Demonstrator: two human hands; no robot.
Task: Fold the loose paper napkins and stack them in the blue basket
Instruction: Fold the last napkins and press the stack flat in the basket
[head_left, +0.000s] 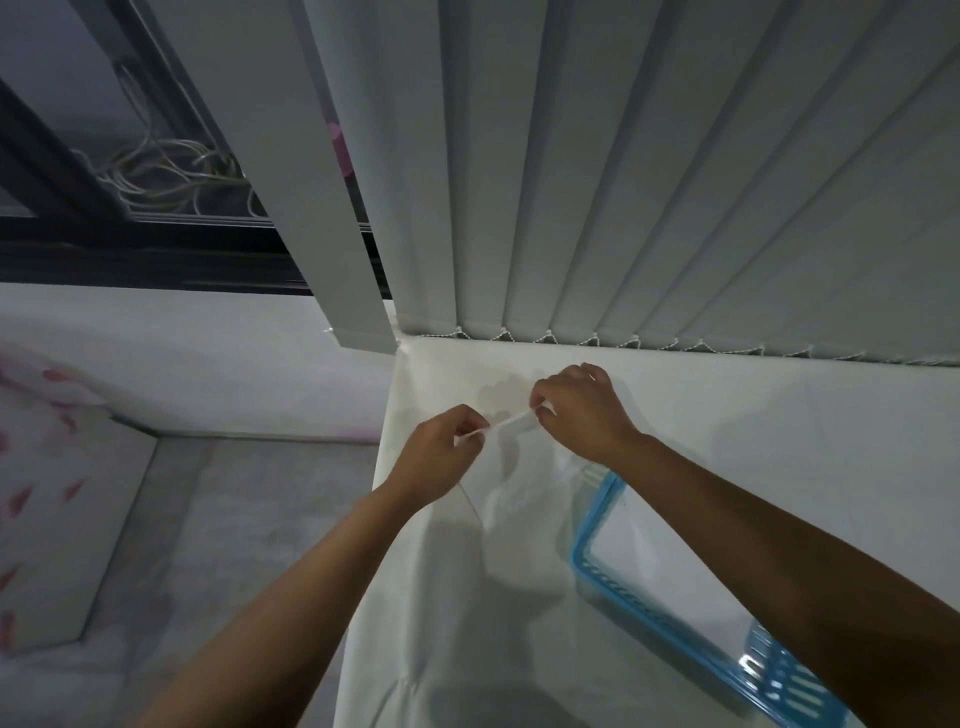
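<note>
Near the frame's centre, above the white table, left hand and right hand each pinch an end of a paper napkin; likely light, limp, tearable; best gripped at corners; blue basket waits lower right.

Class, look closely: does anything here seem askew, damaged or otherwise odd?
One vertical blind slat hangs out of line with the rest, exposing the window. Otherwise both hands simply stretch a napkin beside the blue basket.
</note>
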